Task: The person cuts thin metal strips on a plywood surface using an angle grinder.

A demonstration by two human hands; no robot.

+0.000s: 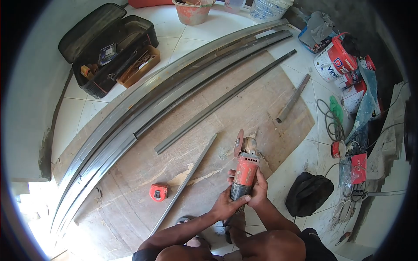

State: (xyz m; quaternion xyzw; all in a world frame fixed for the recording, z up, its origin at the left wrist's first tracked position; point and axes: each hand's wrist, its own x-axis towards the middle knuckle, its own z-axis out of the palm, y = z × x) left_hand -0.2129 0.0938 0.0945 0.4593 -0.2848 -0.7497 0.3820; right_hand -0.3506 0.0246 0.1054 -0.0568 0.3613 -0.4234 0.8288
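Both my hands hold a red and black angle grinder above the front edge of a worn wooden board. My left hand wraps the dark rear of its body, and my right hand grips its right side. The cutting disc points away from me, tilted on edge at the left of the head. Left of the grinder lies a thin metal bar, with a red tape measure beside it. Farther off on the board rest a longer metal profile and a short metal piece.
Long metal channels curve across the left. Behind them stands an open black toolbox. Paint buckets, a coiled cable and a black bag line the right. A reddish bucket stands at the back.
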